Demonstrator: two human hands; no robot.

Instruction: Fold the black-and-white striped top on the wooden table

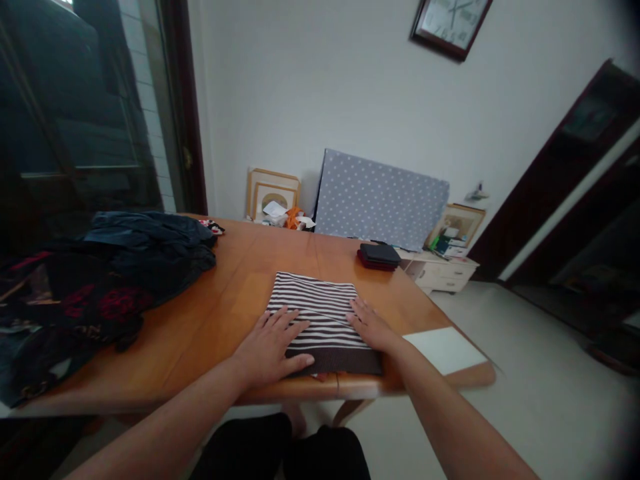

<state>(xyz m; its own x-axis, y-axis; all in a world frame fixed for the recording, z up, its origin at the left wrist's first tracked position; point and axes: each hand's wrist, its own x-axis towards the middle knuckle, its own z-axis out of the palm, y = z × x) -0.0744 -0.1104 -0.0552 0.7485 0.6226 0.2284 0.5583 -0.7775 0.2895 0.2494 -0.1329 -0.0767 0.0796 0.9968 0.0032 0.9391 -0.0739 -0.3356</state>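
A folded garment with black and white stripes (320, 303) lies flat near the front edge of the wooden table (235, 280). My left hand (273, 343) rests palm down on its near left part, fingers spread and open. On its right side lies my right hand (370, 325), flat as well, with the fingers stretched toward the middle. Neither hand holds anything.
A heap of dark clothes (100, 273) with red patterns covers the table's left side. A dark folded item (379, 256) sits at the far right edge, and a white sheet (444, 349) lies at the near right corner. Picture frames (273, 193) and a dotted board (380, 200) lean on the wall.
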